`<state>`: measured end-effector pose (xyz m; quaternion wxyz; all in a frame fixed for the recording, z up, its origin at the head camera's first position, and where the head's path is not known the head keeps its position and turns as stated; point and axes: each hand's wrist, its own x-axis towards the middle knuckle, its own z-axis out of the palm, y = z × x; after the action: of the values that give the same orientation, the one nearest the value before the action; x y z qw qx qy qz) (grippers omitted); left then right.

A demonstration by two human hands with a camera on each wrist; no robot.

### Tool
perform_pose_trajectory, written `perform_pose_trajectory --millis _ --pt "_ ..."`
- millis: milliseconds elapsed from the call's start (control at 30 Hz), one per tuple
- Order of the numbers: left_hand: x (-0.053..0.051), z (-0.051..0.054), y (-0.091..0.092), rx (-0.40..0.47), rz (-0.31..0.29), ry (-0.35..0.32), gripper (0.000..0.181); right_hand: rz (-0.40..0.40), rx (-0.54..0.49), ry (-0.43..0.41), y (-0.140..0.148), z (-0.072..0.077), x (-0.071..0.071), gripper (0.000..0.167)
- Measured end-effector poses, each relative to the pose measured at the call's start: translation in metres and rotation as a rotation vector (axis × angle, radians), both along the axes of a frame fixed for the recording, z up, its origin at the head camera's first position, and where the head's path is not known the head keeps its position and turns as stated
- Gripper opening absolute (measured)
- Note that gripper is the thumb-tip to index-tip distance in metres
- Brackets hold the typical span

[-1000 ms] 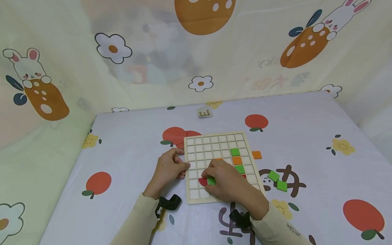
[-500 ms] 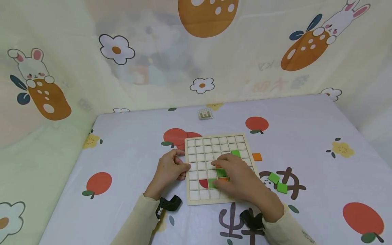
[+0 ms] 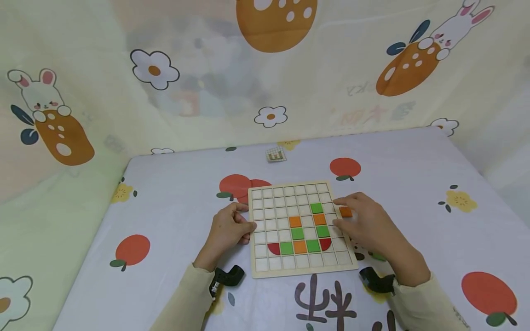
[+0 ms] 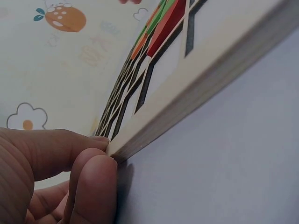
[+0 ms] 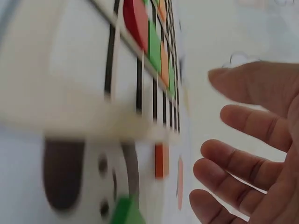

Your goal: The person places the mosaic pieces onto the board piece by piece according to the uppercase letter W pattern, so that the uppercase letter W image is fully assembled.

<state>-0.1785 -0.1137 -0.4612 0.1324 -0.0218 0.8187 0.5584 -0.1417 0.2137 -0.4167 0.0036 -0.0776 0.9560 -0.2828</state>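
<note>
A pale wooden grid board (image 3: 265, 271) lies on the table, with orange, green and red tiles set in several of its squares. My left hand (image 3: 227, 227) holds the board's left edge; its thumb and index finger touch that edge in the left wrist view. My right hand (image 3: 372, 227) hovers at the board's right edge, thumb and fingers apart with nothing between them. Near its fingertips lies a loose orange tile (image 3: 345, 212), partly hidden. A loose green tile (image 5: 126, 212) shows beside the board in the right wrist view; the right hand mostly covers it in the head view.
A small card with a printed grid (image 3: 275, 155) lies behind the board. The white tablecloth (image 3: 174, 197) has fruit and flower prints. A patterned cloth (image 3: 215, 92) hangs at the back. Each wrist wears a black camera mount (image 3: 229, 276).
My right hand has moved from over the coloured tiles to the board's right edge by the loose orange tile, uncovering the tile pattern. The left hand has stayed at the left edge.
</note>
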Motion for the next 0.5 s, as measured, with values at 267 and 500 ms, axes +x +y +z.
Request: perform_pose_trajectory --millis 267,500 --pt "0.0 0.0 0.0 0.0 0.005 -0.004 0.044 -0.025 0.042 -0.127 0.024 -0.005 -0.016 0.042" --pt "0.0 -0.001 -0.001 0.011 0.008 -0.004 0.044 0.004 0.046 -0.198 0.029 -0.008 -0.023 0.04"
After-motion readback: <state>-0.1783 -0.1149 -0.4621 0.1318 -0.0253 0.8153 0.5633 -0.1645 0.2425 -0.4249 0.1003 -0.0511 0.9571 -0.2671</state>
